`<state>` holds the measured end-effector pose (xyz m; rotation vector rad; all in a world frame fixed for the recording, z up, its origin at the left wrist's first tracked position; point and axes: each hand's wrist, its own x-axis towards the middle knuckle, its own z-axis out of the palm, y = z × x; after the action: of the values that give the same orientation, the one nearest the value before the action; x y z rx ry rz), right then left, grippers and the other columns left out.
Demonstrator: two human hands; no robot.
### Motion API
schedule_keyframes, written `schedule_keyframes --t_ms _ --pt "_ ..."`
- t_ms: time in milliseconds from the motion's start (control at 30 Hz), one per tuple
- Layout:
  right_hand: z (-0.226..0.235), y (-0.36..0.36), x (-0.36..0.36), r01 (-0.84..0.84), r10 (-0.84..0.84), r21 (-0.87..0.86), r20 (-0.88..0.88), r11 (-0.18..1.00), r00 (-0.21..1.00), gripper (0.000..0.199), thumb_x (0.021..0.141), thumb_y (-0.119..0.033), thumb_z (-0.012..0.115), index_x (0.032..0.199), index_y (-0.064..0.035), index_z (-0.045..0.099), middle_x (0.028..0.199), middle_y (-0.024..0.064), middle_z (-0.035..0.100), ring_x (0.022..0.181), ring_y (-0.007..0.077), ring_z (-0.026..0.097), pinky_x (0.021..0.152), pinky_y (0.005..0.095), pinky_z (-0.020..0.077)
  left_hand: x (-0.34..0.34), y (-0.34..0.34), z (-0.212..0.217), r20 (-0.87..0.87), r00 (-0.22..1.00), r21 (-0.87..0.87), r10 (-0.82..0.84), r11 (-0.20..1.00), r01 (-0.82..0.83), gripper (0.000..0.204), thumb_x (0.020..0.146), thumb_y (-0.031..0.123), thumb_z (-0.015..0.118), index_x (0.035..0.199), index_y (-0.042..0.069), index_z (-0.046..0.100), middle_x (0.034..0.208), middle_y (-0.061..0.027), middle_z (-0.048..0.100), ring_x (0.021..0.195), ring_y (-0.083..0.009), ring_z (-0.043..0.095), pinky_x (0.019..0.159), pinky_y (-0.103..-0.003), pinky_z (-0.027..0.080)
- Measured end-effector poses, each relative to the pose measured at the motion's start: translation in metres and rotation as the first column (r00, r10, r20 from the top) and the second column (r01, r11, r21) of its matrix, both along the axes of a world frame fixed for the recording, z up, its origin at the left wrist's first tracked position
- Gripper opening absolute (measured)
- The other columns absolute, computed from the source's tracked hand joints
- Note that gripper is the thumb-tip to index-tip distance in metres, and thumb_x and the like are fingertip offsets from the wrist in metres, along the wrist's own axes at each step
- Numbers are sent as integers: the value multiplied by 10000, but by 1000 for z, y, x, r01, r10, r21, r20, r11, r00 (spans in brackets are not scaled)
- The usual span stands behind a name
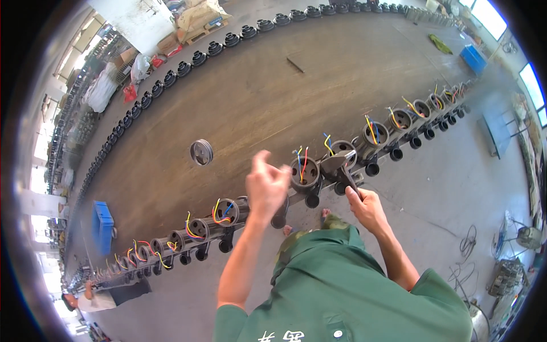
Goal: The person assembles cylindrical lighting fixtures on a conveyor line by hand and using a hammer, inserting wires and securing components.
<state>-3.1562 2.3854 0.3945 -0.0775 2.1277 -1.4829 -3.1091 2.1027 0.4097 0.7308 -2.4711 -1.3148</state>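
Note:
Several cylindrical dark metal housings, apparently pump or motor bodies, stand in a row before me with coloured wires rising from their round ends. My left hand [268, 185], slightly blurred, is raised with fingers apart and nothing visible in it. It is just left of a housing [305, 172] with red, blue and yellow wires. My right hand [367, 210] is closed around the lower end of a dark tool [348, 175] with a broad grey head, whose exact kind I cannot make out. The tool's head partly covers the neighbouring housing [343, 149].
A round ribbed metal part [201, 152] lies on the brown floor beyond the row. Dark flanged parts [232, 39] line the far edge. Blue bins [103, 228] stand at left and far right. Another person [102, 301] is at the lower left. Cables [468, 242] lie at right.

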Motion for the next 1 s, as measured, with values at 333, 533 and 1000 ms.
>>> schedule_keyframes --t_ms 333,533,1000 --pt "38 -2 -9 -10 21 -146 70 989 997 406 1081 -373 545 783 -99 512 600 -72 416 485 25 357 429 225 302 18 64 -53 -76 970 460 -233 854 241 179 889 93 731 883 50 558 604 4 560 545 -69 503 506 -269 388" --pt "3 -22 -25 -220 211 -84 -103 972 972 393 1045 -347 613 798 -43 585 635 -44 502 558 68 442 505 266 363 39 77 -122 -267 892 -460 -366 861 215 157 838 141 746 844 86 599 690 -85 620 635 -300 624 615 -421 487" --pt "20 -54 -27 -321 318 6 -170 947 933 519 1097 -404 493 676 -100 501 613 -48 479 540 42 418 486 240 328 35 82 -140 -436 841 -482 -319 873 81 211 747 85 748 895 103 599 821 -82 613 881 -286 610 830 -431 438"
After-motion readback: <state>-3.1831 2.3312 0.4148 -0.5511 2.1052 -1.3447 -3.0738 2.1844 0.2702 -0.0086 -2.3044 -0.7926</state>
